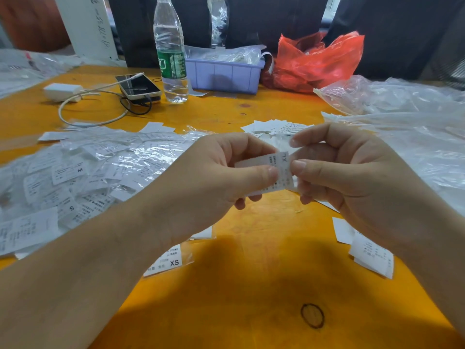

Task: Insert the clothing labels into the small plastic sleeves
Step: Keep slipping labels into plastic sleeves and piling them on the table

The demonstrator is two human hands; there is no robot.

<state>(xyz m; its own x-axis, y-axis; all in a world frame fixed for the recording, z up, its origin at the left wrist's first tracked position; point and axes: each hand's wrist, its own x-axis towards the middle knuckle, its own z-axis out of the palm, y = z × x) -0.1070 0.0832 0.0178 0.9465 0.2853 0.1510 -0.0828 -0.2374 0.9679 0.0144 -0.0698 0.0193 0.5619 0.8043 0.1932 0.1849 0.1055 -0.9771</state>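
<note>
My left hand (216, 172) pinches a white clothing label (259, 162) marked XL between thumb and fingers, above the middle of the orange table (251, 285). My right hand (352, 172) pinches a small clear plastic sleeve (288, 172) at the label's right end. The label's printed end lies inside or against the sleeve; I cannot tell how deep. A pile of sleeved labels (75, 177) lies at the left. Loose labels lie beyond my hands (274, 127) and at the right (370, 253).
A sleeved XS label (171, 260) lies under my left forearm. Clear plastic bags (415, 122) heap at the right. At the back stand a water bottle (171, 51), a purple bin (224, 74), a red bag (319, 61), a phone (138, 86) and a charger (63, 91). A rubber band (312, 314) lies near the front.
</note>
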